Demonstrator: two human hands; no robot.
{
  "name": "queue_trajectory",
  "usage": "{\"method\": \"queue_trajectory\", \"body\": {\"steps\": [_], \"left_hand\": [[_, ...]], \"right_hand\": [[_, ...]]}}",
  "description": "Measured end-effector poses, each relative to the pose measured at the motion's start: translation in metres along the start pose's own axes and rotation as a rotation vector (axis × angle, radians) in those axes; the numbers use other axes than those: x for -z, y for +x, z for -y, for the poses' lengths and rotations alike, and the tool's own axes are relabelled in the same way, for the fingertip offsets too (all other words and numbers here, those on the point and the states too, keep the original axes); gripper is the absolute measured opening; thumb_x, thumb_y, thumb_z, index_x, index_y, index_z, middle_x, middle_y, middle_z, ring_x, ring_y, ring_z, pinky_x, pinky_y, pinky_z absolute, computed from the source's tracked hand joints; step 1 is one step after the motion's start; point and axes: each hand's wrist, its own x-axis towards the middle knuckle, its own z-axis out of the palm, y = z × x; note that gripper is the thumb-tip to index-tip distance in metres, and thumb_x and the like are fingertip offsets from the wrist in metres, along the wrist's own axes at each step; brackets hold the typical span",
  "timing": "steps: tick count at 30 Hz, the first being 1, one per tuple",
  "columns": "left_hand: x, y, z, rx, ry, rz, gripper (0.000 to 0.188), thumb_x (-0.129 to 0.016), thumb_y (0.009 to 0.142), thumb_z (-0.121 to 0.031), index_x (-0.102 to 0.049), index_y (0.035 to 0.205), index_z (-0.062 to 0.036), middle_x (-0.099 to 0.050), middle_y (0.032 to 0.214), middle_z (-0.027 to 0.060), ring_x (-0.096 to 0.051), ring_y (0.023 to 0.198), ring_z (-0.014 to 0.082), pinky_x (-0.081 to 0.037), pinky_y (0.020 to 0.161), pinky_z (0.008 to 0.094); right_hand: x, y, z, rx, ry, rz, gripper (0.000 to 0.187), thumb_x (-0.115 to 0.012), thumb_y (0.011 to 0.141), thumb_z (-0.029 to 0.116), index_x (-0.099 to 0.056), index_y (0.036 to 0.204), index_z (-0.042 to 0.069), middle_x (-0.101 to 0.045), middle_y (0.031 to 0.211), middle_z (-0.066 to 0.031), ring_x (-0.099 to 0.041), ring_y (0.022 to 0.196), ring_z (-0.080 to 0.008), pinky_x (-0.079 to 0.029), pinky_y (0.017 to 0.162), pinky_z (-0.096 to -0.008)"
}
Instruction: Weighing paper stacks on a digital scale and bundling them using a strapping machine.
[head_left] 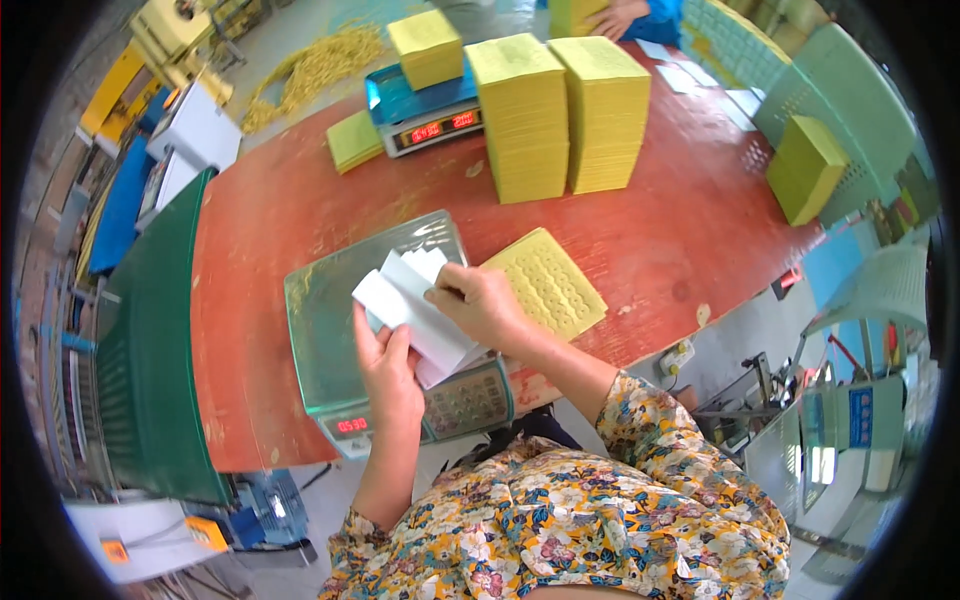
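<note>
Above the glassy tray of a digital scale (325, 300), a small stack of white paper sheets (425, 325) is held between my two hands, its sheets partly fanned out. My left hand (388, 365) grips the lower left edge, thumb on top. At the upper right edge, my right hand (482, 303) pinches the sheets with curled fingers; whether it holds one or several, I cannot tell. Just right of that hand lies a flat pile of yellow sheets with rows of embossed scalloped marks (550, 285), partly covered by my forearm.
Two tall stacks of yellow sheets (520, 120) stand on the red table (255, 240). Behind, a second scale (430, 130) bears a yellow block (425, 48). A co-worker's hand (620, 17) touches another stack. A green plastic chair (845, 110) holds a yellow bundle (806, 170).
</note>
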Motion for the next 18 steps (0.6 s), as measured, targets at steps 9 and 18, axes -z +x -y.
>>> {"method": "queue_trajectory", "body": {"steps": [9, 18], "left_hand": [[-0.028, -0.028, -0.026, -0.040, 0.147, 0.316, 0.033, -0.053, 0.090, 0.001, -0.059, 0.122, 0.0058, -0.064, 0.113, 0.0110, -0.063, 0.098, 0.0176, -0.052, 0.083, 0.0339], [-0.142, -0.001, -0.017, -0.681, 1.068, 0.684, 0.004, -0.063, 0.084, 0.002, -0.063, 0.087, 0.0007, -0.061, 0.090, 0.0114, -0.060, 0.085, 0.0264, -0.047, 0.076, 0.0339]], "right_hand": [[0.101, -0.073, -0.020, -0.042, 0.103, -0.494, 0.011, -0.065, 0.089, 0.000, -0.061, 0.099, 0.001, -0.057, 0.073, -0.0012, -0.054, 0.067, -0.0053, -0.046, 0.060, -0.0240], [0.268, -0.116, -0.166, -0.514, -0.296, -0.587, 0.033, -0.062, 0.087, 0.015, -0.063, 0.120, 0.008, -0.069, 0.096, -0.0217, -0.069, 0.090, -0.0342, -0.054, 0.078, -0.0421]]}}
